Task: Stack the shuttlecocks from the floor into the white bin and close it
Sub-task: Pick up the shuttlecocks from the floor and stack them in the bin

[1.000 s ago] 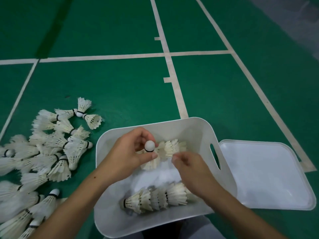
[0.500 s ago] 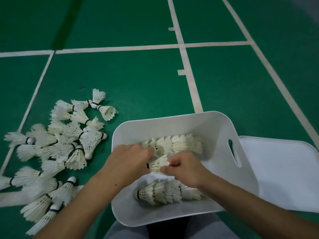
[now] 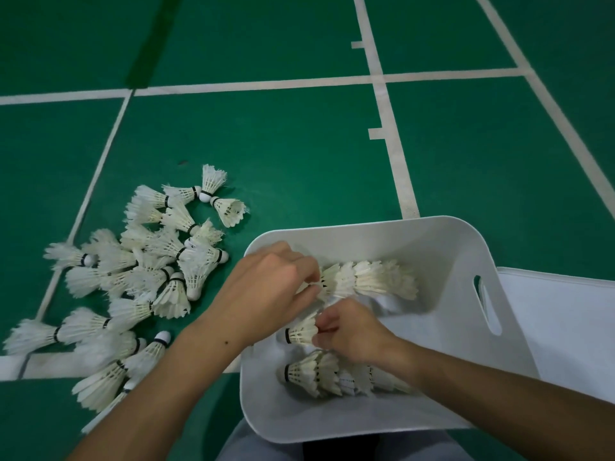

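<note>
Since half a second ago the loose shuttlecock (image 3: pixel 301 331) has slid from between the two hands toward the near side of the white bin (image 3: pixel 459 247), and the left hand (image 3: pixel 266 287) has shifted up to the far row (image 3: pixel 369 279). That hand reaches in over the bin's left wall, knuckles up, wrist bent, fingers curled down and pinched at the left end of the far row; its grip is closed on the feathers there, though the fingertips are hidden. The right hand (image 3: pixel 352 331) enters over the bin's near wall, forearm slanting in from the lower right, thumb and fingers closed on the skirt of the loose shuttlecock, whose black-banded cork end points to the bin's left wall.

Inside the bin, the far row is a chain of nested white feather shuttlecocks lying on its side along the back wall. A second nested row (image 3: pixel 319 374) lies along the near wall, cork end to the left. The held shuttlecock sits between the two rows.

Left of the bin, a heap of shuttlecocks (image 3: pixel 146 271) lies scattered on the green floor (image 3: pixel 266 144), white feathers, white corks, black bands. Right of the bin, touching its handle-slot wall, lies the white lid (image 3: pixel 565 327).
</note>
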A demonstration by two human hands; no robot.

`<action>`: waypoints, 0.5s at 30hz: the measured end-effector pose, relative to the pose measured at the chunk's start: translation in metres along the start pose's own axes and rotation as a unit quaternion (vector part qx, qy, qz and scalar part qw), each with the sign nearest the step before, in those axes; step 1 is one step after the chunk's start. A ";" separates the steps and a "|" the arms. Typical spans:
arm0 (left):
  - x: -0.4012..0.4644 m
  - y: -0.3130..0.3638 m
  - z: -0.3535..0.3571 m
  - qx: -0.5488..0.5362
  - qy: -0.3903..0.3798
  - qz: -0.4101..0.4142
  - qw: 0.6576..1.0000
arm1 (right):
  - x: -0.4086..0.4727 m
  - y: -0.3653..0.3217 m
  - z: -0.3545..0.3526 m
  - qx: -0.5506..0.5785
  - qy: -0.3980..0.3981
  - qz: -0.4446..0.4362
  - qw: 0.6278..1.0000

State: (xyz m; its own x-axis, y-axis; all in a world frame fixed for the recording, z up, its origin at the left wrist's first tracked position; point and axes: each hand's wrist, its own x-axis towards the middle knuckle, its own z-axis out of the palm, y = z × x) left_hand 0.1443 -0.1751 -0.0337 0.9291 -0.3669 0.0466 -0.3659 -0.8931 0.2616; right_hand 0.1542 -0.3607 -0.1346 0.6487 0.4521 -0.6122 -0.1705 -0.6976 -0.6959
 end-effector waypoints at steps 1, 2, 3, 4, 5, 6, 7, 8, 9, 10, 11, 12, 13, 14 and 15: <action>-0.003 0.000 -0.002 -0.018 0.013 -0.008 1.000 | -0.004 -0.002 -0.003 0.000 -0.003 -0.004 1.000; -0.005 0.000 -0.005 -0.037 0.028 -0.019 0.999 | -0.009 -0.005 -0.008 -0.005 0.003 -0.005 1.000; -0.008 0.000 -0.007 -0.058 0.046 -0.032 0.997 | -0.014 -0.008 -0.013 -0.025 0.022 -0.006 0.999; -0.010 -0.001 -0.010 -0.075 0.067 -0.046 0.994 | -0.020 -0.011 -0.019 -0.062 0.050 -0.014 0.997; -0.012 -0.002 -0.013 -0.087 0.093 -0.062 0.990 | -0.027 -0.016 -0.026 -0.107 0.081 -0.028 0.991; -0.014 -0.003 -0.016 -0.094 0.123 -0.078 0.985 | -0.034 -0.023 -0.033 -0.145 0.109 -0.046 0.982; -0.016 -0.005 -0.020 -0.100 0.152 -0.098 0.978 | -0.041 -0.032 -0.040 -0.167 0.133 -0.067 0.975; -0.018 -0.010 -0.023 -0.108 0.177 -0.120 0.971 | -0.047 -0.043 -0.047 -0.181 0.154 -0.093 0.967; -0.021 -0.015 -0.027 -0.118 0.196 -0.142 0.963 | -0.051 -0.055 -0.053 -0.193 0.176 -0.124 0.957; -0.024 -0.022 -0.030 -0.127 0.208 -0.160 0.957 | -0.053 -0.067 -0.059 -0.203 0.197 -0.165 0.945; -0.026 -0.030 -0.032 -0.137 0.212 -0.178 0.951 | -0.053 -0.079 -0.064 -0.211 0.216 -0.212 0.929; -0.028 -0.037 -0.033 -0.159 0.210 -0.202 0.944 | -0.052 -0.092 -0.068 -0.217 0.229 -0.261 0.912; -0.030 -0.046 -0.032 -0.206 0.202 -0.237 0.928 | -0.049 -0.103 -0.072 -0.226 0.236 -0.302 0.895; -0.031 -0.054 -0.032 -0.276 0.192 -0.283 0.898 | -0.043 -0.115 -0.075 -0.237 0.232 -0.328 0.884; -0.033 -0.064 -0.031 -0.349 0.180 -0.332 0.857 | -0.035 -0.127 -0.078 -0.250 0.220 -0.337 0.881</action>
State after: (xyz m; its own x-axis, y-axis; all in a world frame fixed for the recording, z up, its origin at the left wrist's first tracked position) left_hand 0.1385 -0.0975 -0.0218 0.9224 0.3788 -0.0752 0.2560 -0.4540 0.8535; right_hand 0.2106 -0.3315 0.0046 0.7207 0.6751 0.1579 0.6402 -0.5607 -0.5250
